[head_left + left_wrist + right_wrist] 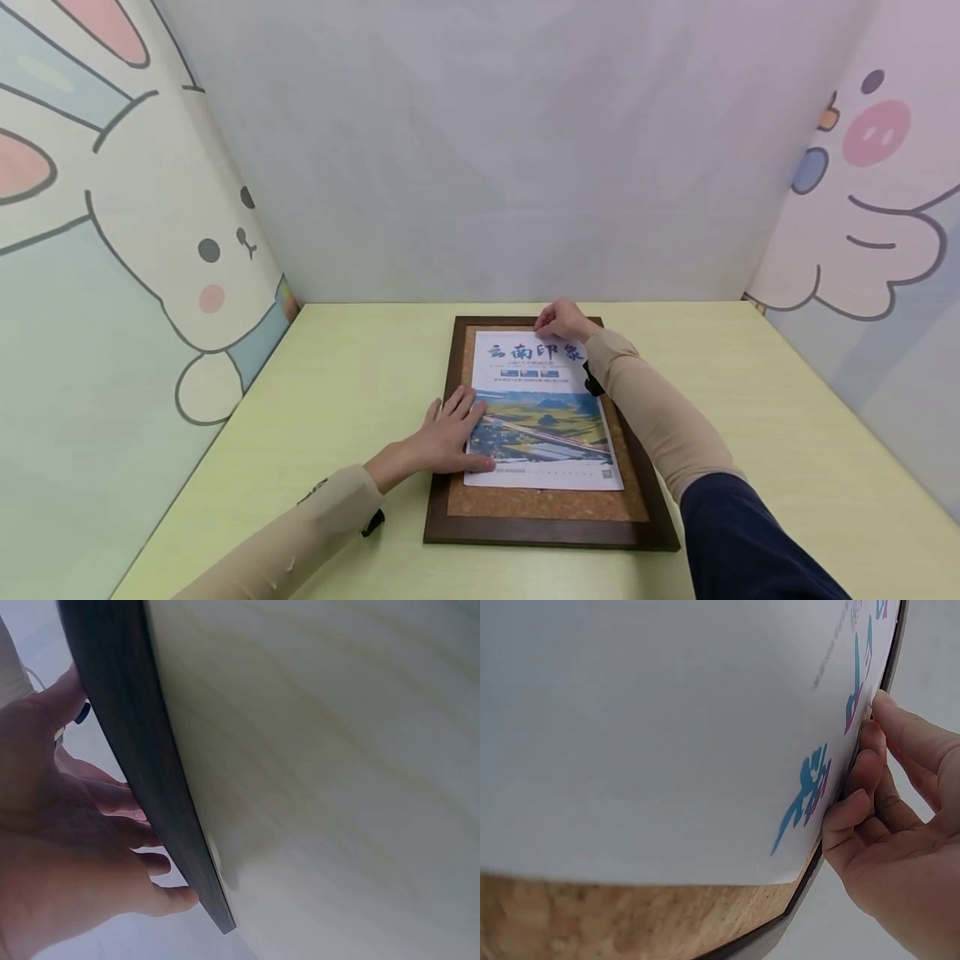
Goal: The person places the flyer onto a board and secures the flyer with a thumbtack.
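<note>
A printed poster (pixel 540 433) with blue Chinese lettering and a landscape picture lies on a dark-framed cork board (pixel 551 504). My left hand (pixel 448 437) rests spread over the board's left edge, its thumb and fingertips on the poster's left side. The left wrist view shows that hand (pixel 90 817) beside the dark frame (pixel 142 727). At the poster's top edge is my right hand (pixel 564 321), fingers curled. In the right wrist view, the right hand's (pixel 904 795) thumb and forefinger tips come close together at that edge; anything between them is hidden.
The board lies on a pale yellow-green table (pixel 352 367). A plain light wall (pixel 480 167) rises behind it. Side panels carry a cartoon rabbit (pixel 157 242) on the left and another cartoon animal (pixel 862 208) on the right.
</note>
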`<state>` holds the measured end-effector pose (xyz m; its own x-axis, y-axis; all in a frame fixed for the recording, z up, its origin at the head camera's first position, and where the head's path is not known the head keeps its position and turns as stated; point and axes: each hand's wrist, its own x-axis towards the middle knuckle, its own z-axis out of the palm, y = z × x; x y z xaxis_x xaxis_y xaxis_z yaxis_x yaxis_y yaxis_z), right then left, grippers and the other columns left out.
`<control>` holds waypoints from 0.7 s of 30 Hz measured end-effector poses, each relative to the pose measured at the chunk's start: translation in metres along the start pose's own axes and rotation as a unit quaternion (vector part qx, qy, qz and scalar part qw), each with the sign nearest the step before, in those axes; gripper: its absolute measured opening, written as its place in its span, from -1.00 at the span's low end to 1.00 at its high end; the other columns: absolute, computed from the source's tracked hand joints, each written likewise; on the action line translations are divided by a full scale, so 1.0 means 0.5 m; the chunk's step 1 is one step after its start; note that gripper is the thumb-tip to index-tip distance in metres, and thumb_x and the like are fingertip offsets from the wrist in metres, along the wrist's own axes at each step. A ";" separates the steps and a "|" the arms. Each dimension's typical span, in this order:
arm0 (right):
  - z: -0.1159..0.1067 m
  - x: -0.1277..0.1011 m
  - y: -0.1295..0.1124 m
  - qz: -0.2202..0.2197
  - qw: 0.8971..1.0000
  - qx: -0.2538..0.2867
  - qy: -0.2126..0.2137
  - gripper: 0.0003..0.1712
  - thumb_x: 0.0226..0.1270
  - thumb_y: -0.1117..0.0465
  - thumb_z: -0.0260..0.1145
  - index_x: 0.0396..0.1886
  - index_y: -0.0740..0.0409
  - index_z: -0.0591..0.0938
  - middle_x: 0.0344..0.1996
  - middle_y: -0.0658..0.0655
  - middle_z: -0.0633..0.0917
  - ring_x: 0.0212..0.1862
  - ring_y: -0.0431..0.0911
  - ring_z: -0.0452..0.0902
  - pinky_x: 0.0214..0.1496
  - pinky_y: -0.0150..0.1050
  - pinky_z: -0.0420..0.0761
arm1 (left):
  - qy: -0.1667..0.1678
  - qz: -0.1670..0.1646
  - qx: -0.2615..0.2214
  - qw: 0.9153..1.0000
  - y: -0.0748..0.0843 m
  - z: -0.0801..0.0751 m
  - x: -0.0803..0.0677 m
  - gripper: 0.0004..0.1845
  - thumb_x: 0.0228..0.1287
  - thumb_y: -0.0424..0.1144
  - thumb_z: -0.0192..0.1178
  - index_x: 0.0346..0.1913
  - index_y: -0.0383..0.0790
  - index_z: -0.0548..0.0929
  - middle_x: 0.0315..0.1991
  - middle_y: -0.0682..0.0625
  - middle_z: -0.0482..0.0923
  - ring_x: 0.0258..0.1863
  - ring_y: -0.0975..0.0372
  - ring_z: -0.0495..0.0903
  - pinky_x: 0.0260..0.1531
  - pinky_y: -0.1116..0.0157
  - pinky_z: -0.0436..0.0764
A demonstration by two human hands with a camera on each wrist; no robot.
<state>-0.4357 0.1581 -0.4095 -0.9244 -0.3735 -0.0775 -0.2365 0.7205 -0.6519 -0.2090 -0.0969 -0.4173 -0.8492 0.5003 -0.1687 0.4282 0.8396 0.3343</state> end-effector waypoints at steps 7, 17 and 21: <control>0.004 0.004 0.002 0.005 1.000 0.005 0.005 -0.88 0.25 0.25 0.38 -0.26 0.19 0.75 -0.32 0.22 0.71 -0.38 -0.05 0.57 -0.32 -0.30 0.48 | 0.004 0.000 -0.006 1.000 0.000 0.002 0.001 0.00 0.20 0.26 0.20 0.51 -0.23 0.05 0.56 -0.23 -0.17 0.56 -0.09 -0.26 0.39 -0.28 -0.15; 0.004 0.008 0.001 0.006 1.000 0.015 0.001 -0.91 0.24 0.28 0.38 -0.31 0.21 0.75 -0.30 0.22 0.72 -0.38 -0.05 0.58 -0.28 -0.30 0.50 | 0.004 -0.004 -0.003 1.000 -0.002 0.004 0.005 0.00 0.20 0.26 0.20 0.51 -0.23 0.06 0.56 -0.23 -0.17 0.56 -0.09 -0.26 0.40 -0.28 -0.14; 0.004 0.006 0.001 0.003 1.000 0.017 -0.002 -0.92 0.23 0.29 0.39 -0.33 0.21 0.75 -0.30 0.22 0.72 -0.37 -0.05 0.57 -0.26 -0.29 0.50 | 0.004 -0.003 -0.002 1.000 -0.003 0.005 0.005 0.00 0.20 0.27 0.20 0.51 -0.23 0.06 0.56 -0.23 -0.17 0.56 -0.09 -0.25 0.40 -0.27 -0.14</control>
<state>-0.4378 0.1559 -0.4116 -0.9245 -0.3716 -0.0845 -0.2207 0.7030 -0.6761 -0.2109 -0.0962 -0.4207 -0.8544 0.4934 -0.1630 0.4221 0.8420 0.3361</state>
